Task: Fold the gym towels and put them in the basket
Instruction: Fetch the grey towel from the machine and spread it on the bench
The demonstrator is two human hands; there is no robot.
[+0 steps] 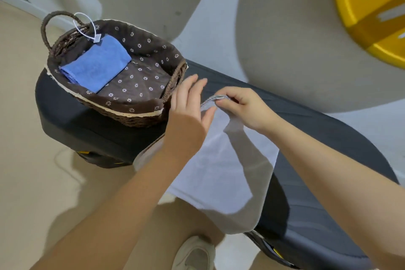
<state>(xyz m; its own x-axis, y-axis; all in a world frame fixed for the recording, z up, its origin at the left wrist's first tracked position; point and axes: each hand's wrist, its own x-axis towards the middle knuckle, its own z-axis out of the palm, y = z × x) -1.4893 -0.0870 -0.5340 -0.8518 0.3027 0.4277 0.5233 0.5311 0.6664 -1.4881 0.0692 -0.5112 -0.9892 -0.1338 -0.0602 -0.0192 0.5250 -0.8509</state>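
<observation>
I see my right hand (238,107) pinching the white towel (221,171) on the dark padded worktop (317,138), left hand (188,103) open beside it (beige floor (26,138) below).

Hands (214,105) on grey towel (221,166)

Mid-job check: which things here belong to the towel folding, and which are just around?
Job: white towel, pinched by right hand; left hand open beside it; basket; folded blue towel inside it.
Around: black bench, yellow discs, zip tie, shoe.
</observation>
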